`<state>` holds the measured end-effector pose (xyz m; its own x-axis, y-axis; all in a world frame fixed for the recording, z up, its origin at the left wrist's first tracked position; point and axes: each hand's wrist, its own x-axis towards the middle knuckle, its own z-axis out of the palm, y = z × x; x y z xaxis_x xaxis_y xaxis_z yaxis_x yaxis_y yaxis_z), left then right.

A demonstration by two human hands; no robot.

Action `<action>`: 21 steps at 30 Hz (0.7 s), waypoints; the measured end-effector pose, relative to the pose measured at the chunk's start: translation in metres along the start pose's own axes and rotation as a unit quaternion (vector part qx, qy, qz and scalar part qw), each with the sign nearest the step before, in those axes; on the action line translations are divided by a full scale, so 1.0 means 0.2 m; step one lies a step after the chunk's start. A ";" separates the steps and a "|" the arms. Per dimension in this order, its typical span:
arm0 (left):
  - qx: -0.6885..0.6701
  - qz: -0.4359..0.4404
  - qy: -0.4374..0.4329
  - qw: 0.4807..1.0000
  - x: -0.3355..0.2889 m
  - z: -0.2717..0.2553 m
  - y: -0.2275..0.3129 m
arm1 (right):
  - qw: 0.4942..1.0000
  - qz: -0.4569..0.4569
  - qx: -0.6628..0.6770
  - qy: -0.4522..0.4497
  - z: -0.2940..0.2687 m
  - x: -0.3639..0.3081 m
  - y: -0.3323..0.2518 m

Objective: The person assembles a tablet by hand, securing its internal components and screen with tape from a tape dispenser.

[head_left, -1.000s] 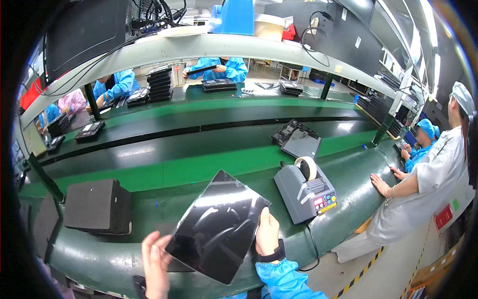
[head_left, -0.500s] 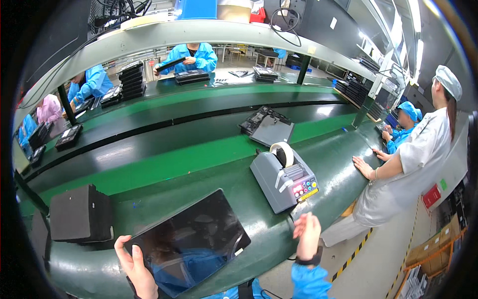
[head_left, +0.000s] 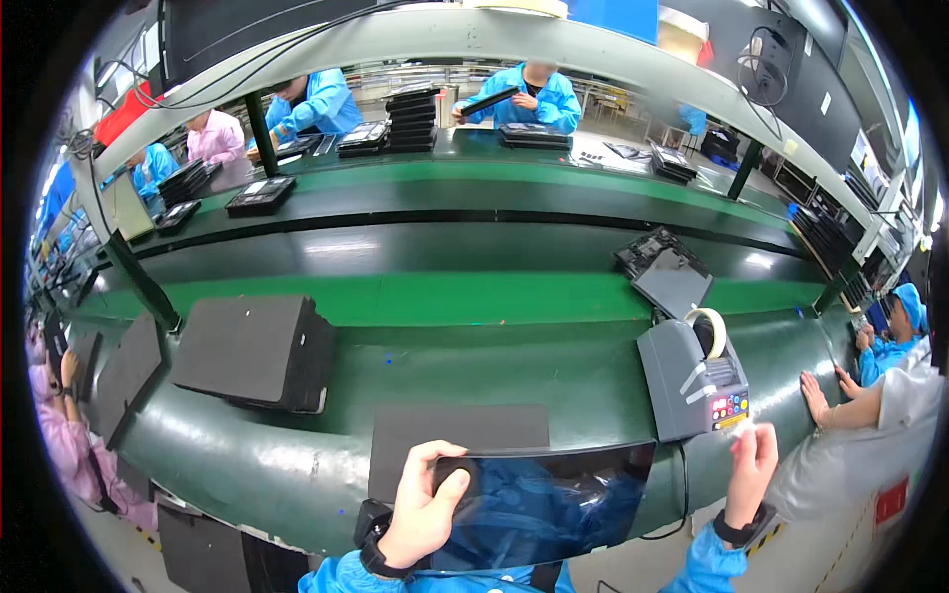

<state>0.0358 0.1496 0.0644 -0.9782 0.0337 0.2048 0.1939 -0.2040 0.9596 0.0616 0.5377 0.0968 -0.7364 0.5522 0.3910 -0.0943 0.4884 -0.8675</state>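
My left hand [head_left: 425, 509] grips the left end of a glossy black screen panel [head_left: 559, 499], thumb on its face, fingers at its far edge. The panel is tilted in front of my body and mirrors blue sleeves. Off the panel's right end, my right hand [head_left: 751, 469] is raised with its fingers drawn together. Whatever they may hold is too small to make out. Just beyond that hand stands a grey tape dispenser [head_left: 682, 385] with a roll of cream tape [head_left: 707, 331] and coloured buttons.
A flat dark foam sheet [head_left: 455, 420] lies behind the panel. To its left stands a stack of dark foam sheets [head_left: 242, 346]. Black device parts [head_left: 672, 272] lie beyond the dispenser. A person's hand [head_left: 815, 397] rests on the bench at right. Other workers sit across the bench.
The view has swung left. The panel has turned from slanting to nearly level and sits closer to me, uncovering the foam sheet. My right hand remains raised beside the dispenser.
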 end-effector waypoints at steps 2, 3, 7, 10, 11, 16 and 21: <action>0.003 -0.005 -0.007 1.000 -0.02 -0.02 0.00 | 0.966 -0.142 0.045 -0.213 0.24 -0.02 -0.36; -0.006 -0.013 -0.016 1.000 -0.03 -0.03 0.02 | 0.921 -0.208 0.058 -0.324 0.36 -0.01 -0.46; -0.071 -0.125 -0.046 0.989 -0.07 -0.03 0.07 | 0.744 -0.346 0.022 -0.571 0.73 -0.05 -0.70; -0.059 -0.114 -0.065 0.990 -0.07 -0.01 0.07 | 0.719 -0.354 -0.012 -0.598 0.83 -0.09 -0.72; -0.059 -0.113 -0.063 0.990 -0.08 -0.01 0.08 | 0.716 -0.357 -0.013 -0.599 0.85 -0.10 -0.71; -0.069 -0.115 -0.069 0.989 -0.08 -0.03 0.09 | 0.711 -0.367 -0.043 -0.598 0.88 -0.12 -0.71; -0.052 -0.090 -0.043 0.994 -0.08 -0.05 0.08 | 0.786 -0.417 -0.105 -0.445 0.87 -0.21 -0.72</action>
<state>0.0536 0.1356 0.0745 -0.9856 0.1609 0.0519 0.0037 -0.2866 0.9581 -0.0108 0.3262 0.1505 -0.6631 -0.6643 0.3451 -0.7485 0.5821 -0.3176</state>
